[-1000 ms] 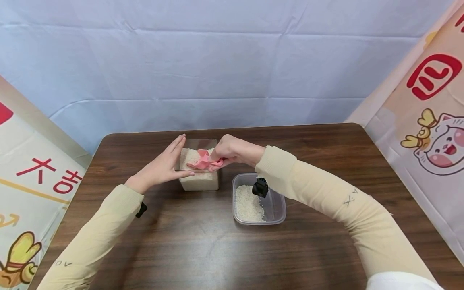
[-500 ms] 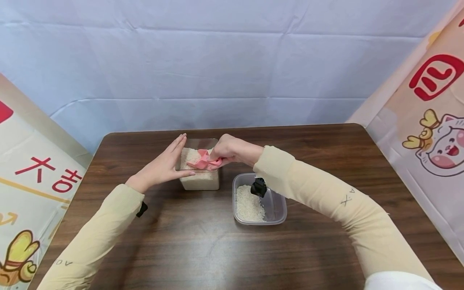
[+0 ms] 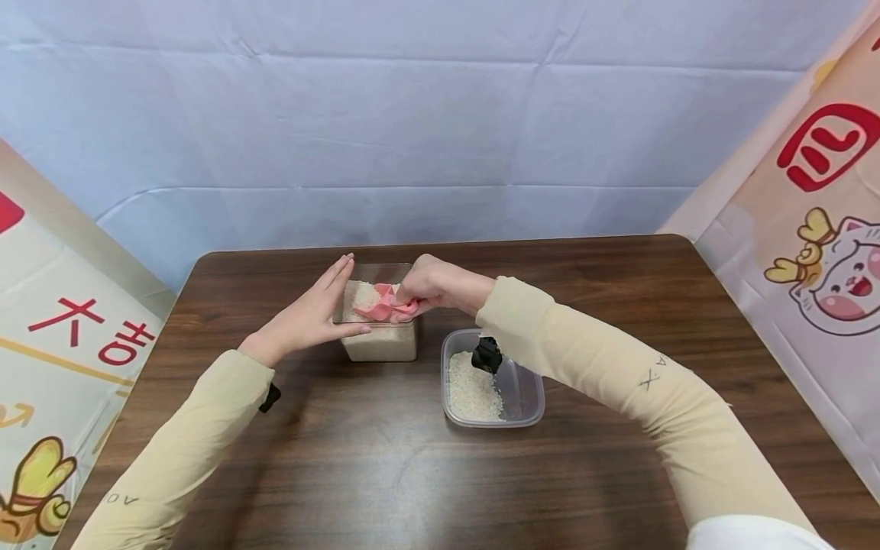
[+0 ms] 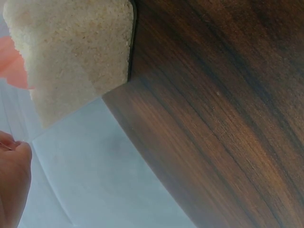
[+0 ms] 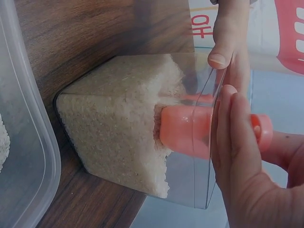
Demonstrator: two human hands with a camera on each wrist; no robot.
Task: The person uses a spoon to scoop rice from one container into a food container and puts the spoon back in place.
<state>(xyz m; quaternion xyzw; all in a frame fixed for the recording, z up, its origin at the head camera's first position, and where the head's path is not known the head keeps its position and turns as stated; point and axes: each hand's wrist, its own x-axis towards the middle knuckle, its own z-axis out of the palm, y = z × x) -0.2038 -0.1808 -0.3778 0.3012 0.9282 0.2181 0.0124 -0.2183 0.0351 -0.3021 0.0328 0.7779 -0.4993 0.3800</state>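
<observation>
A clear, tall container (image 3: pixel 378 273) of rice stands near the far side of the table. My left hand (image 3: pixel 312 309) rests against its left side, fingers straight and thumb lying along the near rim. My right hand (image 3: pixel 440 283) grips a pink scoop (image 3: pixel 376 307) by its handle, over the container's right side. Inside the container, the scoop's bowl (image 5: pixel 183 126) is pushed against the rice (image 5: pixel 114 128) in the right wrist view. At the left edge of the left wrist view, part of a hand (image 4: pixel 14 178) shows near the rim.
A shallow plastic box (image 3: pixel 491 423) with rice (image 3: pixel 473 389) heaped on its left side sits right of the container, under my right forearm. The wooden table (image 3: pixel 330 473) ends just behind the container. A pale cloth (image 3: pixel 412 137) hangs beyond, with printed panels at both sides.
My right hand and forearm have shifted slightly left, and the pink scoop has moved a little left with them inside the container. My left hand has stayed in place.
</observation>
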